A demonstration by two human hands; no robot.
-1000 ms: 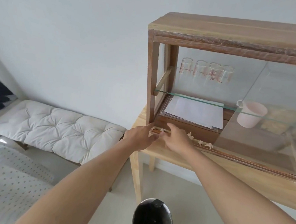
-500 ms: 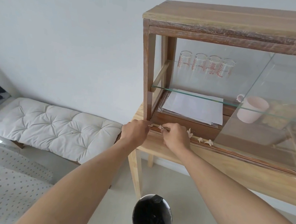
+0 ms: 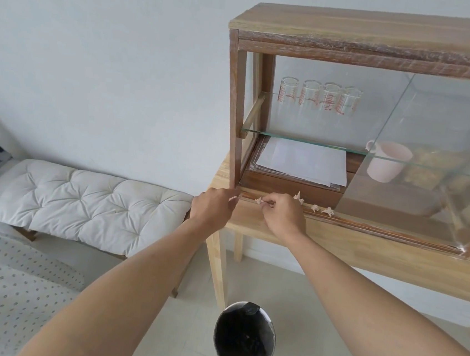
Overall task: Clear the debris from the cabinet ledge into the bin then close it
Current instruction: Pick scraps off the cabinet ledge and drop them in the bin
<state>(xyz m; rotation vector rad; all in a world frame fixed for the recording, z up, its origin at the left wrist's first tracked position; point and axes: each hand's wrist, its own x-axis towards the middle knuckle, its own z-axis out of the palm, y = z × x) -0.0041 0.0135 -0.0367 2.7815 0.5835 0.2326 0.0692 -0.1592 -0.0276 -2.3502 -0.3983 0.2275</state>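
A wooden cabinet (image 3: 236, 114) with sliding glass doors stands on a light wood table; its left half is open. Pale crumpled scraps of debris (image 3: 315, 207) lie along the front ledge (image 3: 367, 228). My left hand (image 3: 213, 208) pinches a small scrap at the ledge's left corner. My right hand (image 3: 281, 215) is just beside it, fingers closed on another scrap. A round bin (image 3: 244, 338) lined with a black bag stands open on the floor below my hands.
Inside the cabinet are several glasses (image 3: 320, 97), a stack of white paper (image 3: 302, 161) and a pink mug (image 3: 387, 162). The glass door (image 3: 433, 158) covers the right half. A cushioned bench (image 3: 80, 202) stands left of the table.
Both hands have drawn slightly back from the ledge, each with its fingers pinched on a scrap. The view has shifted a little.
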